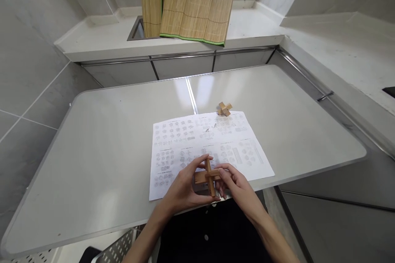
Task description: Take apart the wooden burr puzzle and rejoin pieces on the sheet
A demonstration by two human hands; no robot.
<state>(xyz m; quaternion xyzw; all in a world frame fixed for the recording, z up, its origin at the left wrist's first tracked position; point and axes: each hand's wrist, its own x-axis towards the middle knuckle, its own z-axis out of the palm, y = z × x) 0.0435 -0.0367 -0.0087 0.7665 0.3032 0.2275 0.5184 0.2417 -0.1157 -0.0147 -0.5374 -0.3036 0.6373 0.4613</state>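
Observation:
My left hand [184,185] and my right hand [237,185] meet over the near edge of a white table [101,160]. Together they hold a wooden cross puzzle [209,176] made of interlocked sticks, one upright and one lying across. Left fingers pinch the top and the left end; right fingers grip the right end. Under the hands lies a printed instruction sheet [197,139] covered with small diagrams. A second, smaller wooden puzzle [224,109] rests on the table at the sheet's far edge, apart from both hands.
A seam [191,95] runs down the table's middle. Behind it stands a white counter [101,39] with a sunken sink [137,29] and hanging bamboo mats [191,4]. Grey tiled walls close the left; a ledge with a metal rail [324,96] runs on the right.

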